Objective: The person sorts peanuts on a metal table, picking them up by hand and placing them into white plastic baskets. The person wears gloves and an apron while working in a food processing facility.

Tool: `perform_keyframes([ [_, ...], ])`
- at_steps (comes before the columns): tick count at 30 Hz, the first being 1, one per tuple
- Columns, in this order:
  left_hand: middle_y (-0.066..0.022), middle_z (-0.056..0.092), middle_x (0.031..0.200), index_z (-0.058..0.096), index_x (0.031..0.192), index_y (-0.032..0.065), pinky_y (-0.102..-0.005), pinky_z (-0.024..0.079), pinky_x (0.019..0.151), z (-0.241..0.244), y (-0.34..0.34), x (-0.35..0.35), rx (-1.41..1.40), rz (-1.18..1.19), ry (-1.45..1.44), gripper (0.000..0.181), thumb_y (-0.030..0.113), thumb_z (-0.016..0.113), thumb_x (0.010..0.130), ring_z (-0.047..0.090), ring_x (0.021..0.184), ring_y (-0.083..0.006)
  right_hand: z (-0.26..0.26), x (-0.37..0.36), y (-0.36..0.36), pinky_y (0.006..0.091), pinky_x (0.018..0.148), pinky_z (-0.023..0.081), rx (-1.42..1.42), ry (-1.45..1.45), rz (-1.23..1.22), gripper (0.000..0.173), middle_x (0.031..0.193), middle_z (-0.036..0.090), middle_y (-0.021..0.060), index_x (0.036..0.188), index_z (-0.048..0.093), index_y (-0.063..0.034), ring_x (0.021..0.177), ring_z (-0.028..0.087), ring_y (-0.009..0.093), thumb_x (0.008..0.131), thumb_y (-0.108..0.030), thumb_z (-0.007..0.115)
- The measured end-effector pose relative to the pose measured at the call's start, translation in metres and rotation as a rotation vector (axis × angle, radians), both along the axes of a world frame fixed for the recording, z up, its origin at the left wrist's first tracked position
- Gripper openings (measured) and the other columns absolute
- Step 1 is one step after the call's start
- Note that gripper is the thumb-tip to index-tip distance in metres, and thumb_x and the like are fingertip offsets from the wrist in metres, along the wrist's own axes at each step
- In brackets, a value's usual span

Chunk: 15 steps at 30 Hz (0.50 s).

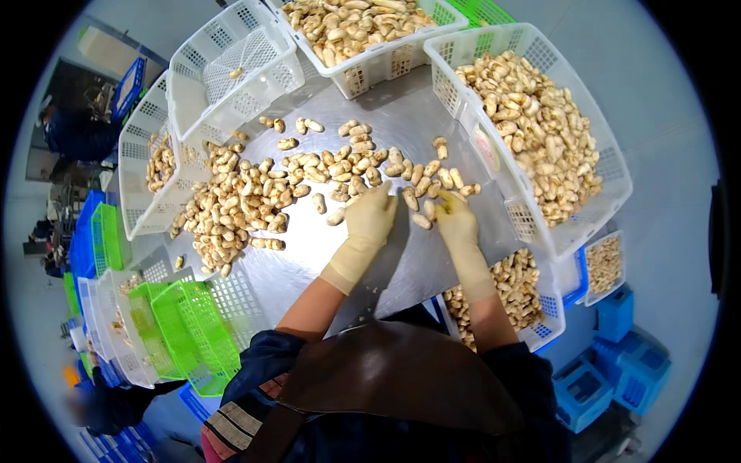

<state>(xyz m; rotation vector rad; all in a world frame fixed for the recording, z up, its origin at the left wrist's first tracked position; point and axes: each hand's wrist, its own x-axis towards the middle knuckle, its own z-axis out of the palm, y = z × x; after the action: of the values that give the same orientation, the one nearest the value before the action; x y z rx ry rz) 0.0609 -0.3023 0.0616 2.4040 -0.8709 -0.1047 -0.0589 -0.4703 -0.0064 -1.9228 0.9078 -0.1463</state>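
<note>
Loose stubby, pale-brown produce pieces [243, 197], which look like small mushrooms, lie in a heap and a trailing band on the metal table [307, 260]. My left hand [367, 223], in a cream rubber glove, reaches in at the near edge of that band. Its fingertips are partly hidden, so a grip cannot be made out. To its right, my right hand [458, 223], gloved alike, has its fingers bent down among several scattered pieces. One piece [429, 209] lies right beside its fingertips; whether it is held is unclear.
White crates of pieces stand at the right [535, 188], far side [405, 55] and left [136, 173]. Another white crate [243, 63] holds one piece. A filled crate [553, 315] sits below my right arm. Green crates [200, 341] stand lower left. A person [118, 399] is beyond them.
</note>
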Motion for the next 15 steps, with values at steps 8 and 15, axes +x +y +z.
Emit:
perform_keyframes([
  [8,-0.0137,0.068,0.09,0.058,0.12,0.0144,-0.0493,0.052,0.071,-0.033,-0.042,-0.016,0.269,-0.038,0.136,0.029,0.026,0.057,0.093,0.068,0.082,-0.0347,0.048,-0.004,0.005,0.0363,0.069,0.055,-0.149,-0.058,-0.06,0.037,0.085,0.069,0.0104,0.121,0.067,-0.0062,0.078,0.067,0.02,0.089,-0.023,0.069],
  [15,-0.015,0.068,0.094,0.06,0.11,0.0093,-0.0491,0.052,0.073,-0.019,-0.054,-0.011,0.286,-0.122,0.154,0.022,0.022,0.056,0.093,0.068,0.085,-0.0357,0.034,0.006,0.043,0.0463,0.071,0.054,-0.68,0.343,0.371,0.022,0.086,0.068,0.0147,0.1,0.064,-0.0084,0.079,0.067,0.035,0.085,-0.025,0.065],
])
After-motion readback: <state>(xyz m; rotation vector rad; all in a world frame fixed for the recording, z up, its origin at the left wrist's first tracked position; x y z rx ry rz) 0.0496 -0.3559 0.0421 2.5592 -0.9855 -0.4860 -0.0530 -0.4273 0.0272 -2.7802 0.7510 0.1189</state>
